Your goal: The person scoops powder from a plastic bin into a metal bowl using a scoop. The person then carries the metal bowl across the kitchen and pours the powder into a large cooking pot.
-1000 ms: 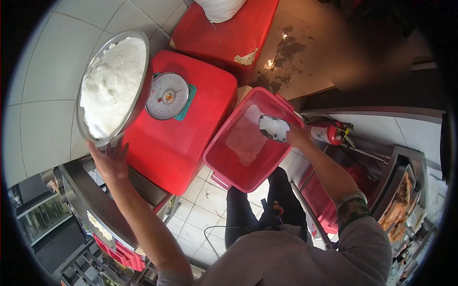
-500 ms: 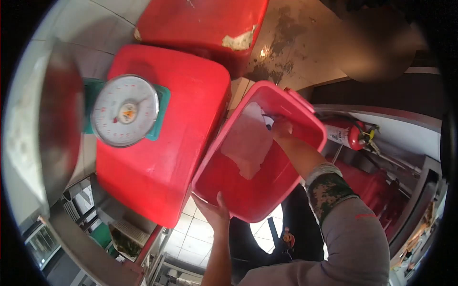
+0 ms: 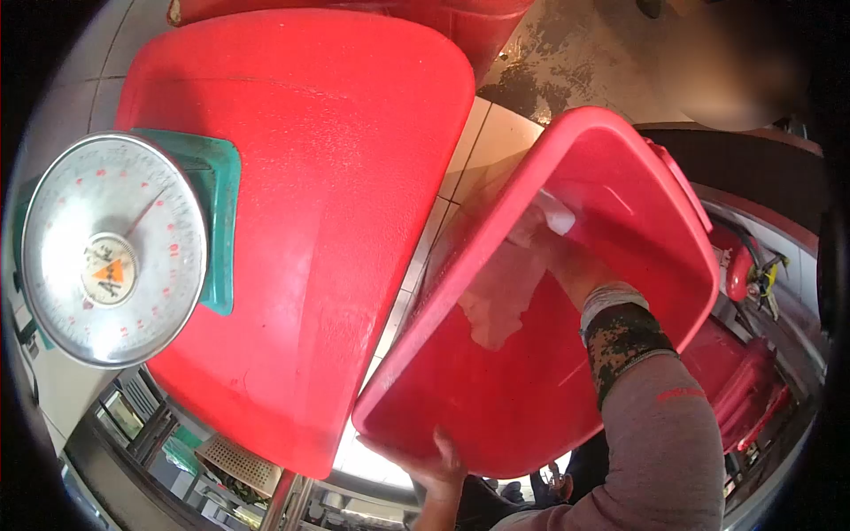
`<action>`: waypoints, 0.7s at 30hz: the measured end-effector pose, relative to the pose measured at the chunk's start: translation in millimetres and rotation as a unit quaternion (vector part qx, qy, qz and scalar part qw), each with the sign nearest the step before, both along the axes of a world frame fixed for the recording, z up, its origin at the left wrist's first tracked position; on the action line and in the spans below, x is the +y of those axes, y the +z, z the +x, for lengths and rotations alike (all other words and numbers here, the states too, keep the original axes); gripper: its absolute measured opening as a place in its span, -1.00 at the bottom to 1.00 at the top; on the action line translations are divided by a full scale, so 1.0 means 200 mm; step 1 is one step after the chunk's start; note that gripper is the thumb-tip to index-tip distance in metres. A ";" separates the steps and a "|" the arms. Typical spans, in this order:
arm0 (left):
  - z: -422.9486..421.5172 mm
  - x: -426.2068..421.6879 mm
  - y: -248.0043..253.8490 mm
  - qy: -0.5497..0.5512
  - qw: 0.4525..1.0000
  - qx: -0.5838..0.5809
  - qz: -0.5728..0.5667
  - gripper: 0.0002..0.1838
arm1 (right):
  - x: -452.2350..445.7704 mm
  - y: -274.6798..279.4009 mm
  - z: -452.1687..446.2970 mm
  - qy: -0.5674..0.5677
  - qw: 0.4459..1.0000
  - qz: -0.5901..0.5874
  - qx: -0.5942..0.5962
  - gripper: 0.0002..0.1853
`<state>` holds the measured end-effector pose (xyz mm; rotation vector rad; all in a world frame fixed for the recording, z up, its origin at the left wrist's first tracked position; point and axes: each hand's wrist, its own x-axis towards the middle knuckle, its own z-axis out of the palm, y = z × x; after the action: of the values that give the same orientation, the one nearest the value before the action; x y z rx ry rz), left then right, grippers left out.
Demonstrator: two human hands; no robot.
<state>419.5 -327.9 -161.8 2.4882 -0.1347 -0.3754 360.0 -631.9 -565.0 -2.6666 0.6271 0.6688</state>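
Observation:
A deep red plastic tub [image 3: 540,416] tilts in front of me, its mouth facing up toward the camera. At its near left rim, my left hand [image 3: 436,469] grips the tub's edge, thumb on the wall and fingers along the outside. My right hand [image 3: 531,232] reaches down inside, closed against a small white object [image 3: 556,214], its kind partly hidden by the fingers. Below that hand, a pale, ragged-edged layer of material [image 3: 496,310] lies on the tub's inner surface; I cannot tell what it is.
Left of the tub stands a large red lidded bin [image 3: 310,221], bearing a green dial scale [image 3: 115,252]. Another red bin [image 3: 390,11] is behind it. A fire extinguisher [image 3: 739,270] stands at the right, and a perforated basket [image 3: 239,465] sits low at the left.
My view has moved closer and shifted, so the scale appears farther left and the tub larger. My right hand has moved toward the tub's left wall with the white object. My left hand stays at the rim.

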 end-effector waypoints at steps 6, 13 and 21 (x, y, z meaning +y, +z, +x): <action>0.01 -0.04 0.01 0.020 0.998 0.017 -0.049 0.22 | 0.19 -0.05 0.02 0.023 0.995 0.096 -0.008 -0.64; 0.02 -0.01 0.06 -0.034 0.999 0.019 0.006 0.14 | 0.18 0.45 0.13 0.063 0.980 0.189 -0.025 -0.63; 0.09 -0.04 0.22 -0.054 0.999 0.004 -0.001 0.14 | 0.00 1.75 0.09 0.082 0.981 0.175 -0.024 -0.59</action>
<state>437.5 -336.1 -117.7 2.4830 -0.2655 -0.4306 377.3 -631.7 -215.5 -2.4113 0.2482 0.6842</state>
